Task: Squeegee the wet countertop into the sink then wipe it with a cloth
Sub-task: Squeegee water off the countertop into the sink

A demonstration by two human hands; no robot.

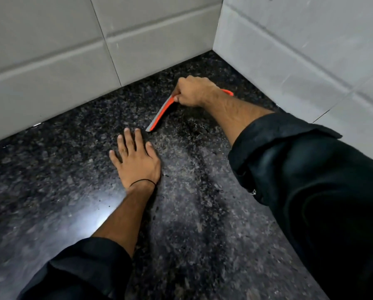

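Squeegee (160, 113): orange with a grey blade, lying low against the countertop near the far corner where the two tiled walls are meeting; its blade end is pointing down toward the left hand, and the orange handle tip is poking out past the right wrist.
Right hand (193, 92): closing in a fist around the squeegee's handle, knuckles facing the back wall, forearm reaching in from the lower right.
Left hand (135, 158): lying flat and spread on the stone, palm down, fingers pointing toward the back wall, gripping nothing; its fingertips are sitting just beside the blade's near end without touching it.
Wristband (142, 181): thin and black, circling the left wrist.
Sleeves (300, 180): dark fabric, pushed up on both forearms.
Countertop (192, 213): dark speckled granite, showing a darker uneven streak running from the squeegee toward the near edge, and a bright patch of glare shining beside the left forearm.
Tiled walls (51, 50): pale grey tiles, bordering the counter at the back and on the right, forming the corner.
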